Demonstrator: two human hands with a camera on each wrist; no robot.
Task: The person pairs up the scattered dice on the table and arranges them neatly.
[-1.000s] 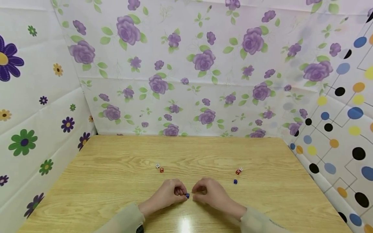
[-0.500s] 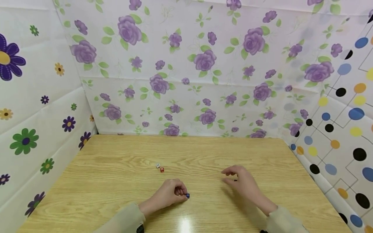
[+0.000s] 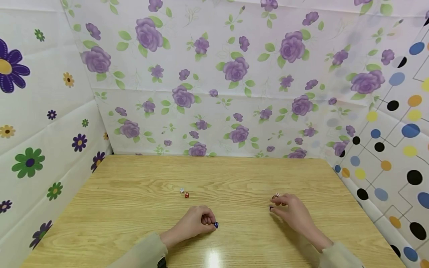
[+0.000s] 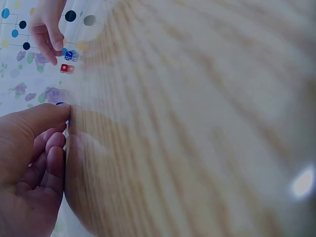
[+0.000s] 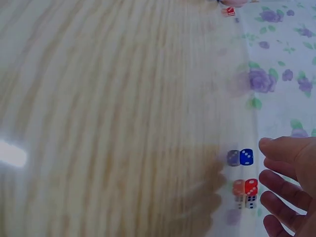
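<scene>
My left hand rests low on the table, pinching a blue die between thumb and index finger. In the left wrist view the thumb covers most of that die. To the right, my right hand reaches over a second blue die, thumb and fingers spread with nothing between them. From the right wrist, this blue die lies just off the thumb tip. Beside it are a red die and a white die, close together near the fingertips; in the head view the fingers partly cover the red one.
Farther back on the left, another white die and a red die lie close together on the wooden table. A floral cloth hangs behind the table, with patterned cloths at both sides.
My right hand has moved from beside the left hand out to the right, to the blue, red and white dice. The left hand stays in place at its blue die.
</scene>
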